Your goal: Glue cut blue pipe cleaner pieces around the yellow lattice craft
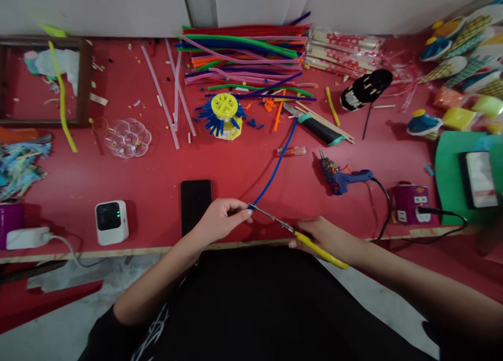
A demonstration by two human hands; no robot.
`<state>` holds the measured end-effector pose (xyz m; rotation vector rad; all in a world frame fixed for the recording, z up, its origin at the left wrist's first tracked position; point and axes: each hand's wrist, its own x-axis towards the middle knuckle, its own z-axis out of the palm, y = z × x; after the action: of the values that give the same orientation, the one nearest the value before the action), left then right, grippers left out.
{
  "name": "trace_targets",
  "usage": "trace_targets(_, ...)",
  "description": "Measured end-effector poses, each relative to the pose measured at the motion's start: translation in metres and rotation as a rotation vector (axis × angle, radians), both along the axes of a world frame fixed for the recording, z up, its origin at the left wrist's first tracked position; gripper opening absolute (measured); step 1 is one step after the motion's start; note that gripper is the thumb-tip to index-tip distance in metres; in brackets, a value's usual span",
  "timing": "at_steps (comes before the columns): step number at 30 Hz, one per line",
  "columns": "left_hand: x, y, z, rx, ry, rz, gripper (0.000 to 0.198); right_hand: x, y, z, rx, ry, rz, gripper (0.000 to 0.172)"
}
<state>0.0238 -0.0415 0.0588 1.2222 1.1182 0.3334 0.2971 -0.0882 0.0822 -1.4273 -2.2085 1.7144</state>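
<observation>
In the head view, we see the left hand [223,219] at lower centre, fingertips pinched on the near end of a long, curved blue fuzzy stem [280,163] that rises toward upper centre. Right of it, the right hand [324,235] is closed around yellow-handled metal scissors [308,243], their tips at the pinched end. We spot 1 blue glue gun [341,180] at right.

Black rectangular phone [195,196]: laid flat | white plastic device with black panel [112,222]: set to its left | purple box-shaped power socket [401,197]: placed at right
</observation>
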Motion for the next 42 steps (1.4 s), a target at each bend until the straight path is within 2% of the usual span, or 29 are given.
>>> trace_targets(5,0.002,-0.002,-0.001,-0.011,0.043,-0.002,0.021,-0.002,0.000,-0.007,0.029,-0.040,0.012,0.060)
trace_targets(9,0.001,-0.002,0.002,-0.020,0.067,-0.015,0.021,-0.001,0.001,-0.008,0.053,-0.287,0.075,0.058)
trace_targets(13,-0.006,0.003,0.010,-0.026,0.093,0.021,0.022,0.004,-0.001,-0.012,0.292,-0.655,0.181,0.039)
trace_targets(15,-0.010,0.005,0.012,-0.022,0.093,0.089,0.019,0.008,-0.003,-0.013,0.464,-0.701,0.227,0.030)
trace_targets(18,-0.015,0.008,0.012,0.012,0.069,0.209,0.018,0.014,-0.003,-0.007,0.705,-0.633,0.279,0.018)
trace_targets(22,-0.018,0.010,0.005,0.033,0.019,0.299,0.023,0.008,0.011,0.006,0.876,-0.502,0.283,0.030)
trace_targets(24,-0.017,0.011,0.002,0.018,-0.004,0.306,0.025,-0.004,0.024,0.005,0.931,-0.397,0.240,0.034)
trace_targets(28,-0.010,0.011,-0.001,-0.042,-0.080,0.363,0.023,-0.032,0.055,-0.019,0.972,-0.258,0.221,0.048)
trace_targets(31,-0.006,0.010,-0.001,-0.136,-0.158,0.465,0.022,-0.048,0.072,-0.038,1.013,-0.189,0.250,0.036)
trace_targets(33,-0.004,0.009,0.000,-0.213,-0.188,0.529,0.022,-0.053,0.075,-0.042,1.034,-0.144,0.277,0.031)
trace_targets(36,-0.003,0.006,-0.001,-0.323,-0.220,0.555,0.024,-0.055,0.071,-0.031,1.078,-0.085,0.297,0.029)
trace_targets(42,0.001,0.003,-0.001,-0.529,-0.305,0.452,0.029,-0.053,0.065,0.000,1.261,-0.035,0.285,0.026)
